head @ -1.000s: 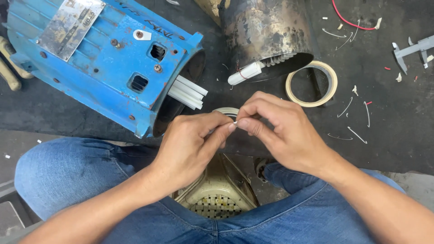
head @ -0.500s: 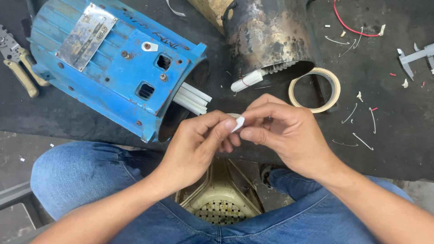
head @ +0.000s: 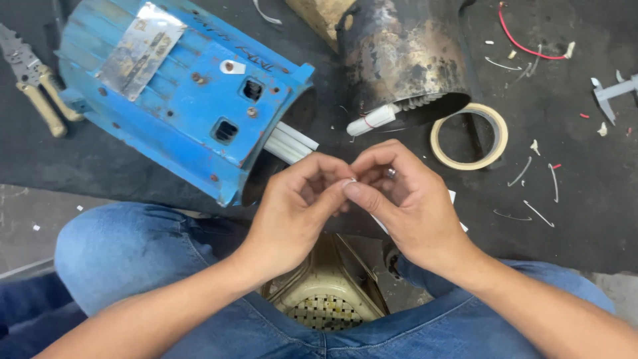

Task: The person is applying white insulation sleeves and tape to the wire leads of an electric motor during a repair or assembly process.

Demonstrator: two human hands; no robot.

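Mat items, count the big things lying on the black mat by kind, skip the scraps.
Blue motor housing: 1
Dark metal cylinder: 1
Tape roll: 1
Yellow-handled pliers: 1
Total: 4

- Both forearms are bare, with no sleeves in view.
- The left hand [head: 296,209] wears no glove.
- The right hand [head: 412,206] wears no glove either.
- Blue denim jeans [head: 126,249] with visible seams cover both legs.
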